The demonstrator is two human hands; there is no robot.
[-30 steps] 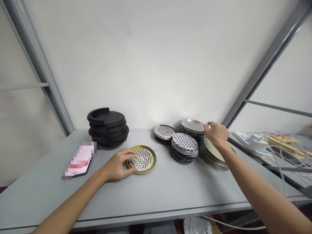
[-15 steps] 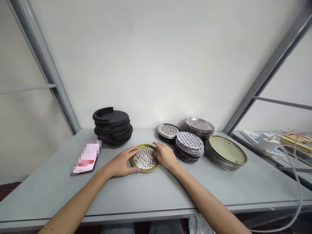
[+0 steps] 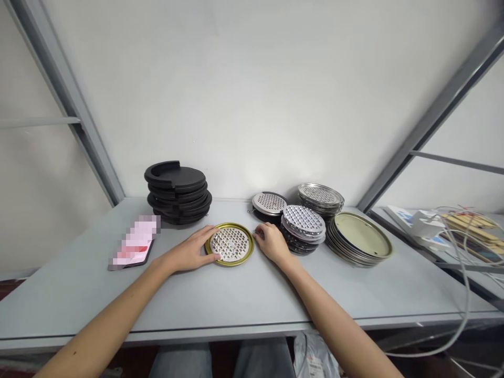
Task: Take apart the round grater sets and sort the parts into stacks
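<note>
Framing one gold-rimmed tray (image 3: 230,263) from both sides, head view: left hand (image 3: 189,255) lies on the worktop (image 3: 236,302), grip spread, fingertips touching the tray's left rim, pinching nothing. Right hand (image 3: 272,245) sits just beside the right rim, grip loosely curled and empty; contact unclear. Perforated disc (image 3: 229,243) already lies flat inside the tray, mid-worktop. Judged: one tray-disc pair is together, plenty left loose. That covers the gold tray stack (image 3: 360,237), grater disc stack (image 3: 304,223), rear disc stack (image 3: 321,195), single disc (image 3: 269,203) and black lids (image 3: 177,191). Blurred phone (image 3: 136,247) far left.
</note>
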